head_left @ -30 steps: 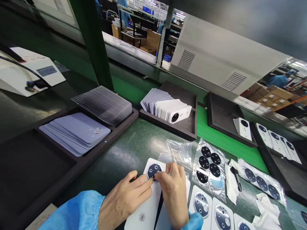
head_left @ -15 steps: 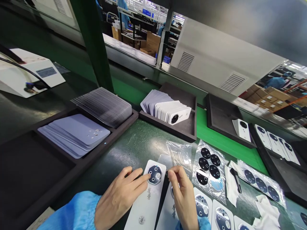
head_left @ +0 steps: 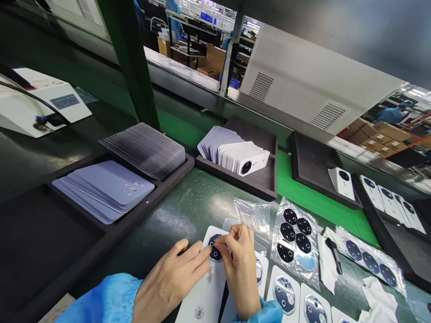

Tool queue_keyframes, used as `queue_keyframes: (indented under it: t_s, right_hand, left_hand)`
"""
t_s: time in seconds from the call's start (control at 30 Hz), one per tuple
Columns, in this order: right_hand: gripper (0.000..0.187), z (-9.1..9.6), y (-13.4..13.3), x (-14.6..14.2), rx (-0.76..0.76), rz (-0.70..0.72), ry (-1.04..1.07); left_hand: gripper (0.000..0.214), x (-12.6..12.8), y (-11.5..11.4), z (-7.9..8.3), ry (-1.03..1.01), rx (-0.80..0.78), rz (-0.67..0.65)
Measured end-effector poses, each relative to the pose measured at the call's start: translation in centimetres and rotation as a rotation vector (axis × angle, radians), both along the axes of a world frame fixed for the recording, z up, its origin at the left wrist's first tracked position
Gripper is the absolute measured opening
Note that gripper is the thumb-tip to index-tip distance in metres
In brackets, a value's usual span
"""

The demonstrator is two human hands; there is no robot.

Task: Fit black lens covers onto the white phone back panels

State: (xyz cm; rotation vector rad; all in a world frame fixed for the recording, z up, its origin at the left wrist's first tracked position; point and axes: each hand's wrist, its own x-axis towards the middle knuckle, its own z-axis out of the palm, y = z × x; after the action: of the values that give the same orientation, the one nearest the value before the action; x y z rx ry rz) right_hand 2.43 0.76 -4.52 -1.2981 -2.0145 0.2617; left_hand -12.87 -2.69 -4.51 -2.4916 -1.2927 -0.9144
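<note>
A white phone back panel (head_left: 202, 294) with a printed emblem lies in front of me, and a dark octagonal camera cover (head_left: 214, 253) sits at its top end. My left hand (head_left: 175, 271) rests over the panel's left side, fingers stretched, the index fingertip touching the cover's left edge. Over the cover's right part, my right hand (head_left: 239, 264) is closed in a pinch; whatever lies between thumb and finger is too small to make out. More white panels with camera covers (head_left: 284, 294) lie in a row to the right, one partly hidden beneath my right hand.
Black trays hold grey-blue panels (head_left: 107, 188), a ribbed stack (head_left: 148, 150) and finished white panels (head_left: 247, 159). Clear film sheets with dark covers (head_left: 296, 237) lie on the right, near a white cloth (head_left: 326, 264) with a black pen (head_left: 334, 255). Green posts (head_left: 131, 67) frame the bench.
My right hand has moved left from beside the panel onto the camera cover, still pinched. My left hand has stayed almost in place.
</note>
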Motion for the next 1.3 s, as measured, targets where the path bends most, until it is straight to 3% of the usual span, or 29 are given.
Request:
queue_keyframes:
  t_s: [0.13,0.23,0.4,1.0,1.13,1.3]
  right_hand:
    - [0.027,-0.5,-0.1,-0.9,0.147,-0.004,-0.174]
    - [0.023,0.0,0.1,-0.6,0.115,0.029,-0.225]
    - [0.022,0.8,0.1,-0.2,0.125,-0.032,-0.190]
    - [0.023,0.1,-0.2,-0.8,0.136,-0.038,-0.305]
    - [0.020,1.4,0.3,0.7,-0.032,-0.025,-0.106]
    - [0.017,4.7,-1.8,6.6,-0.317,-0.172,0.306]
  left_hand:
    - [0.057,0.1,0.1,0.0,0.008,-0.006,0.002]
    - [0.051,0.1,0.1,-0.2,0.027,-0.005,0.010]
    - [0.043,0.0,-0.2,-0.5,0.052,-0.021,0.009]
    - [0.059,0.1,-0.1,-0.3,0.010,-0.019,-0.020]
    - [0.054,0.2,-0.2,-0.5,-0.039,-0.037,-0.028]
    - [0.046,-0.2,-0.3,-0.1,-0.047,-0.096,-0.059]
